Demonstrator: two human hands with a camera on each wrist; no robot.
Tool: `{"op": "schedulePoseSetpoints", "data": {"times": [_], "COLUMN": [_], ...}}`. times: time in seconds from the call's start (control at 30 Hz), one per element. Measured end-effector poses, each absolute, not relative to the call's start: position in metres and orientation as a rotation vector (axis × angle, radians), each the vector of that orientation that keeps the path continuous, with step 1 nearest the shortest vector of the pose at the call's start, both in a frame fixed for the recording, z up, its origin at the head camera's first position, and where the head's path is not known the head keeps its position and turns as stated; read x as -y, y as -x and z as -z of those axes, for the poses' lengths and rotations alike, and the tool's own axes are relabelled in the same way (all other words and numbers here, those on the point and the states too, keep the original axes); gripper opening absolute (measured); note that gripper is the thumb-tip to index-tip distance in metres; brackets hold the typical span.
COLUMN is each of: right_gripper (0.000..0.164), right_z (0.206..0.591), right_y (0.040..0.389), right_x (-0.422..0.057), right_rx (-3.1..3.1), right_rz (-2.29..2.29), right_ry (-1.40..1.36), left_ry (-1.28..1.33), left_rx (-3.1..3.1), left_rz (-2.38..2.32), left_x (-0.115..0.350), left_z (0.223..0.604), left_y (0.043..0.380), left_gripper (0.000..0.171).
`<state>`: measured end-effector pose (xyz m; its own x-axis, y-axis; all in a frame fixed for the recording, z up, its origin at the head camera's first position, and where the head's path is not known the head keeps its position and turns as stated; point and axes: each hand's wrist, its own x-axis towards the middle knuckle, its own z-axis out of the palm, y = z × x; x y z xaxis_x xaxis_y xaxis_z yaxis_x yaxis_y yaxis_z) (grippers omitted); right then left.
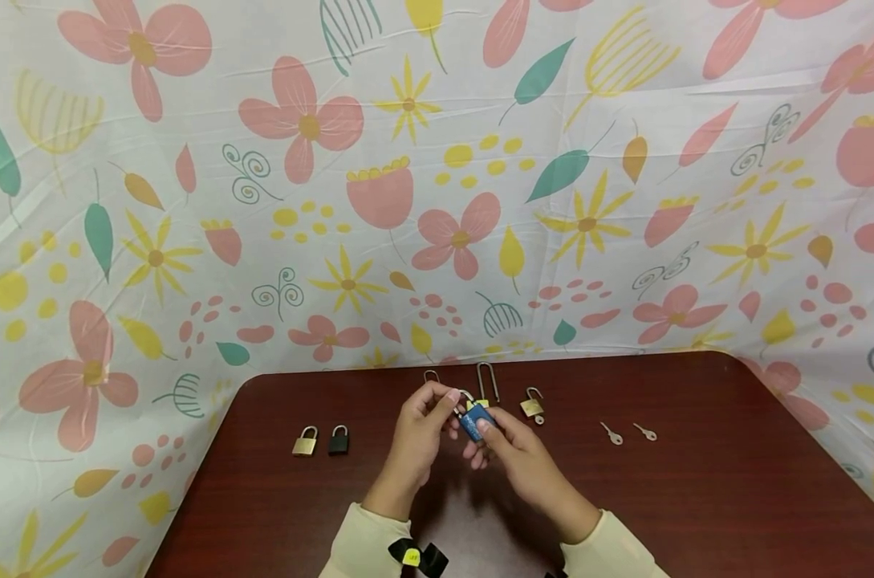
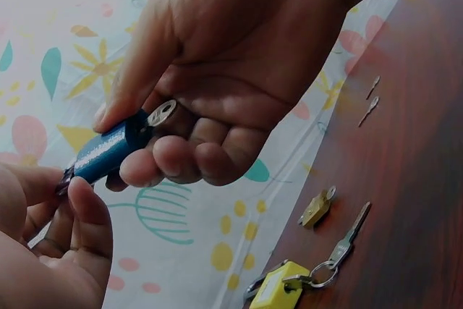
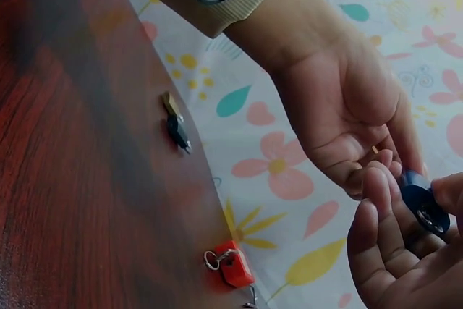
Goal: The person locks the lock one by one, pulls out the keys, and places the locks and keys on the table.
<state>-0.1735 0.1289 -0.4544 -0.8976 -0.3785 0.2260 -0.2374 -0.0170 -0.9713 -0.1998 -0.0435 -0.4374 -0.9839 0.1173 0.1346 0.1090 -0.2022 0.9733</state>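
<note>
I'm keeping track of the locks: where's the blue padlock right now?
In the head view, the blue padlock is slightly right of centre, held between the left hand and right hand, left of the open brass padlock.

A white cloth (image 1: 473,112), lightly creased, spreads behind the worktop (image 1: 697,514) and along both its sides. Its print mixes pink flowers (image 1: 308,126), yellow blossoms (image 1: 587,225) and green leaves (image 1: 99,239). The worktop is dark reddish-brown with visible wood grain and rounded far corners; soft light leaves a faint sheen there.
</note>
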Motion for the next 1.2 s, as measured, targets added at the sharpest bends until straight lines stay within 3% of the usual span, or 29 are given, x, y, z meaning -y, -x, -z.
{"op": "schedulePoseSetpoints", "data": {"times": [1.2], "right_gripper": [0.032], "right_z": [0.453], "right_y": [0.174], "right_x": [-0.129], "right_rx": [-2.200], "right_rz": [2.062], "right_ry": [0.632], "left_ry": [-0.179], "left_rx": [-1.975], "left_rz": [-2.475], "left_x": [0.027], "left_z": [0.448], "left_y": [0.198], "left_gripper": [0.029]}}
